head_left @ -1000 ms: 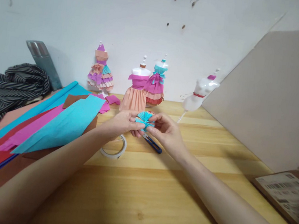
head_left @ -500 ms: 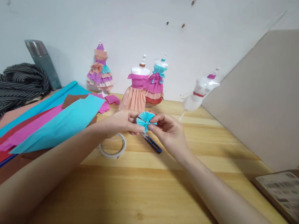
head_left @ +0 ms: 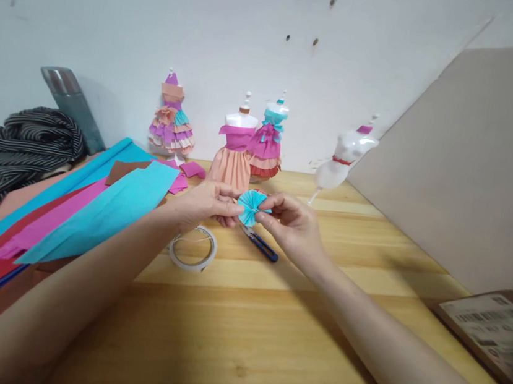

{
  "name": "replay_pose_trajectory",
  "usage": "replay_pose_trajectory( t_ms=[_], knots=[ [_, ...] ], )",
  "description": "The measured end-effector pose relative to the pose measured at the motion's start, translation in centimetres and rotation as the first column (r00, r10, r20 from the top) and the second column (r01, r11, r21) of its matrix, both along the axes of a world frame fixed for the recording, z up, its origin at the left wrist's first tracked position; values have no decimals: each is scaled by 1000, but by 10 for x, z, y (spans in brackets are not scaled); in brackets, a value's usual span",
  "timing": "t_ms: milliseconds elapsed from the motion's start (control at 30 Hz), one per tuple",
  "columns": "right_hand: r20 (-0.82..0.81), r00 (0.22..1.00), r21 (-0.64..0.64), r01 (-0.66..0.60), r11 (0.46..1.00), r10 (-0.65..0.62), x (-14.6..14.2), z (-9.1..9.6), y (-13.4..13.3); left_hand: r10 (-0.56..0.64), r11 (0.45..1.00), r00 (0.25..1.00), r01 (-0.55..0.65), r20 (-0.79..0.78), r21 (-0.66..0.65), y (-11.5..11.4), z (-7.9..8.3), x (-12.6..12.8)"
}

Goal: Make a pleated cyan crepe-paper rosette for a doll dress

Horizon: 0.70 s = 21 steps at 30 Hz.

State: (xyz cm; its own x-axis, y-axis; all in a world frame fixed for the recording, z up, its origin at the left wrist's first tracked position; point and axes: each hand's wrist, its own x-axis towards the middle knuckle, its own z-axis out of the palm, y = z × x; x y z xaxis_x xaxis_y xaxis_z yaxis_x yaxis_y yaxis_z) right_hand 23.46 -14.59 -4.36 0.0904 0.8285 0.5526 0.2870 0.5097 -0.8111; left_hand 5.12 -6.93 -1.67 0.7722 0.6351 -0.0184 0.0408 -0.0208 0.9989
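A round turquoise pleated paper rosette (head_left: pixel 249 208) is held up over the table between my two hands. My left hand (head_left: pixel 211 204) pinches its left edge between thumb and fingers. On the other side, my right hand (head_left: pixel 291 221) grips the right part with thumb and forefinger close to the centre. A bit of red shows behind the rosette's top edge. Just below lie thread snips (head_left: pixel 263 246) with dark blue handles. A roll of white tape (head_left: pixel 191 265) rests on the table by my left wrist.
Coloured crepe paper sheets (head_left: pixel 108 214) cover the left side, beside a striped cloth (head_left: pixel 33 146) and a leaning bottle (head_left: pixel 73 107). Small dress forms in paper dresses (head_left: pixel 232 158) stand along the wall. A bare white form (head_left: pixel 340 158) leans at right; a cardboard box (head_left: pixel 487 326) sits near the right edge.
My left thumb has drawn back slightly to the left, so more of the rosette's face shows. The right hand keeps nearly the same hold.
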Motion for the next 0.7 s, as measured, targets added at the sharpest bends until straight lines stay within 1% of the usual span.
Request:
replay_pose_trajectory(
  t_ms=[67,133,233,300,400,467,567,700],
  knots=[
    [8,1000,3,1,1000,-1,-1,0,0,-60,998,998,60,14,1,-4,2,2],
    [26,1000,4,-3,1000,3,-2,1,-1,-58,998,998,58,36,1,-8,4,6],
    [46,999,2,-5,1000,4,-3,2,-2,57,998,994,-58,91,12,-14,3,14],
    [38,999,4,0,1000,0,-4,3,-3,122,990,985,-129,122,55,-16,-1,18],
    [20,1000,7,22,1000,-23,-4,3,-3,184,969,970,-206,158,136,-18,-7,22],
    [15,999,5,41,999,-41,-3,1,-2,217,958,959,-246,185,149,-20,-9,24],
    [1,999,5,48,999,-48,-1,-2,0,244,959,941,-270,232,88,-24,-10,27],
    [31,997,26,66,997,-67,0,-4,2,244,970,939,-242,241,-40,-27,-8,28]
  ],
)
